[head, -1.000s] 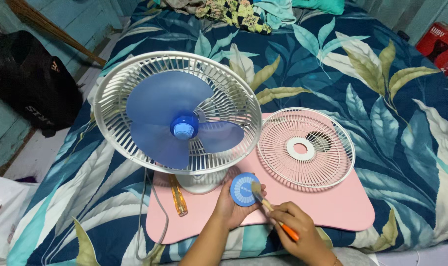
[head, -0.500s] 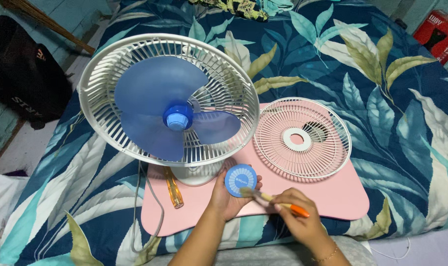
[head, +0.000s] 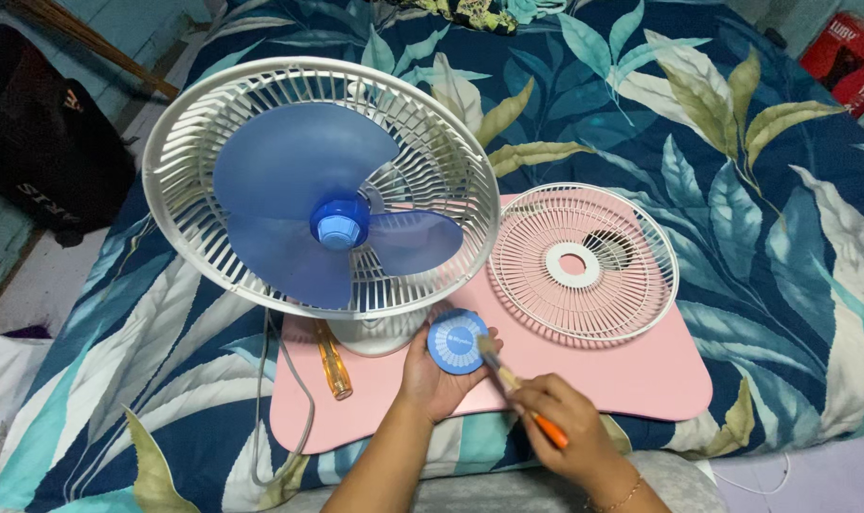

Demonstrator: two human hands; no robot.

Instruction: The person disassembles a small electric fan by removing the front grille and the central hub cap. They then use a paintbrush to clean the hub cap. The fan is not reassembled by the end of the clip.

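Observation:
My left hand (head: 432, 378) holds a small round blue fan cap (head: 456, 341) above a pink board (head: 641, 375). My right hand (head: 569, 432) grips a small paintbrush with an orange handle (head: 517, 394); its bristles touch the right edge of the cap. Just behind stands a white table fan (head: 322, 195) with blue blades and its front cover off. The detached white front grille (head: 584, 263) lies flat on the board to the right.
An orange-handled screwdriver (head: 335, 361) lies on the board left of the fan base, beside the grey cord (head: 265, 399). All rests on a bed with a blue leaf-print sheet (head: 736, 142). A black bag (head: 42, 142) sits at left, a red box (head: 845, 57) at top right.
The brush has swung from lying flat below the cap to a steeper angle against its right edge. The view shifted slightly; the fan and grille did not move.

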